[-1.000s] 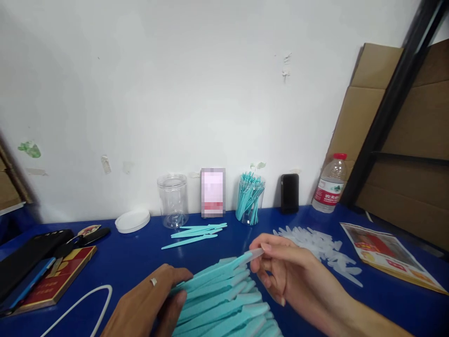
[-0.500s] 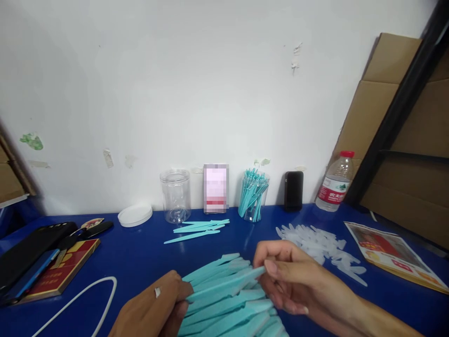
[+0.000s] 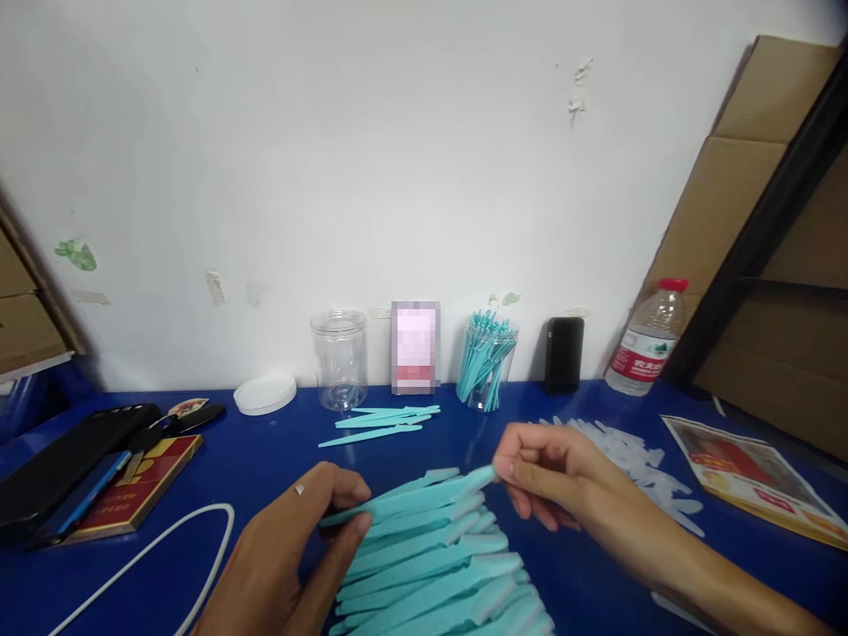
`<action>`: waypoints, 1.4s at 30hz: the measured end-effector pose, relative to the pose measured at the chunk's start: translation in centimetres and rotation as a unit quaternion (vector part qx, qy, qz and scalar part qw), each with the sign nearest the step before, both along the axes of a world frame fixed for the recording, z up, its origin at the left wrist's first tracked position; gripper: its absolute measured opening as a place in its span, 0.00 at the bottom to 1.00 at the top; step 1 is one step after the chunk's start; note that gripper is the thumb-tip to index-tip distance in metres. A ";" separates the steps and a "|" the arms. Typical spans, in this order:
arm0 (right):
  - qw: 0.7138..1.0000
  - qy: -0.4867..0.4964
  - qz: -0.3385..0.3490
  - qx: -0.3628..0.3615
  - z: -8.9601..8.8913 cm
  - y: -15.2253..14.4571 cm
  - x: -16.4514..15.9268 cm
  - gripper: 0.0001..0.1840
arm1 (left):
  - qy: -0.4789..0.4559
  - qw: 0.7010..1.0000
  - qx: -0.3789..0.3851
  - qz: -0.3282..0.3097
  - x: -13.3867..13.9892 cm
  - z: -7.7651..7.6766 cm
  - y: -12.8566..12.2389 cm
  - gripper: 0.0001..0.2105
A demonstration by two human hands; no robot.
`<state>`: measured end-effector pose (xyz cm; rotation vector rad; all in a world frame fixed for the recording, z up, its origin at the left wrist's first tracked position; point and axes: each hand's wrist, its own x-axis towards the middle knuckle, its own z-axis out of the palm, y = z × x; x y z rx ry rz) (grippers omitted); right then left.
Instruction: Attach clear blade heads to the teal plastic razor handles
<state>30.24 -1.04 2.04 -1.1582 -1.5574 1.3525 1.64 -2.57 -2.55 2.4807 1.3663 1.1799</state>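
A teal eyebrow razor (image 3: 424, 496) is stretched between my hands above a pile of similar teal razors (image 3: 430, 570). My right hand (image 3: 547, 477) pinches its pale-capped right end between thumb and fingers. At the handle end, my left hand (image 3: 298, 539) has its thumb and index finger closed round the razor. The pile lies in front of me with most capped ends pointing right; its lower part runs out of view. Beyond it, several loose razors (image 3: 381, 422) lie on the blue table. Part of a heap of translucent white caps (image 3: 636, 455) is hidden by my right hand.
Along the wall stand a clear jar (image 3: 339, 353), a blurred pink-and-white card (image 3: 415, 349), a jar of teal razors (image 3: 487, 367), a black device (image 3: 564, 355) and a water bottle (image 3: 646, 344). A white lid (image 3: 265, 395), phone (image 3: 79, 455), and white cable (image 3: 222, 548) are left; a magazine (image 3: 755, 477) is right.
My hands have lifted slightly with the razor, and my left fingers have shifted along its handle end. The whole view has moved a little, placing the background further right.
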 end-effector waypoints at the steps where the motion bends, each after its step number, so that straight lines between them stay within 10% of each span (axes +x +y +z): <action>1: 1.000 -0.019 -0.003 0.002 0.1 0.2 0.1 0.21 | 0.003 1.000 -0.008 -0.018 0.0 0.5 0.3 0.05; 13: 0.969 -0.223 0.091 0.058 -1.3 0.5 0.8 0.17 | 0.142 0.986 0.008 -0.086 -0.6 0.3 1.5 0.03; 20: 0.955 -0.273 0.054 0.104 -1.1 1.1 1.1 0.20 | 0.174 0.979 0.103 -0.024 -1.4 -0.5 1.5 0.13; 29: 0.816 -0.510 -0.158 0.221 1.6 3.8 6.4 0.17 | 0.105 0.992 0.073 0.007 -1.3 0.3 3.4 0.06; 42: 0.792 -0.578 0.044 0.193 0.1 2.7 6.4 0.07 | 0.148 0.984 0.097 0.021 -5.0 -4.1 7.4 0.18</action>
